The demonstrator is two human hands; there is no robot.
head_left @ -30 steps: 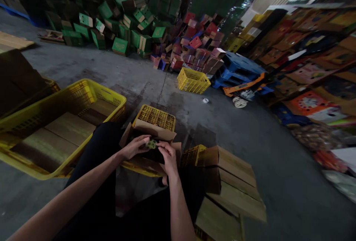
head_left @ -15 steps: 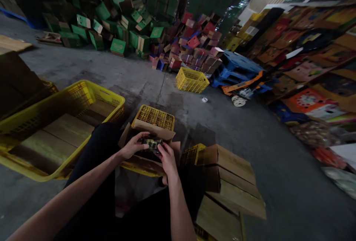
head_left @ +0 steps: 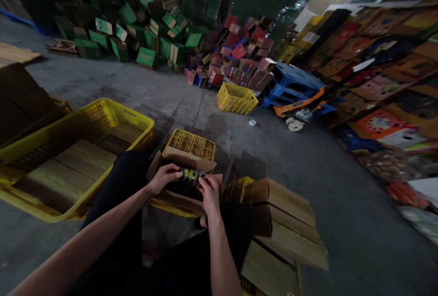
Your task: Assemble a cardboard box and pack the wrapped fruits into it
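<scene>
The left hand [head_left: 166, 179] grips the left end of a small wrapped pack [head_left: 190, 176] between thumb and fingers; the right hand [head_left: 208, 191] grips the opposite end in the same way. The pack has a glossy, transparent wrapper with yellow-green and dark areas; its exact contents cannot be identified. It is positioned above the opening of a carton [head_left: 193, 161], whose flaps are folded outward. The carton rests on a yellow crate [head_left: 193, 143] with a grid-patterned face, located in front of the person's knees. To the left stands a large yellow basket [head_left: 132, 122] containing flat-topped cardboard boxes [head_left: 87, 157]. To the right, brown cartons [head_left: 294, 218] are grouped beside the person's leg. Farther forward, a second yellow crate [head_left: 237, 99] stands on the floor, near a white roll-shaped object [head_left: 252, 123] and blue pallets [head_left: 296, 81].
</scene>
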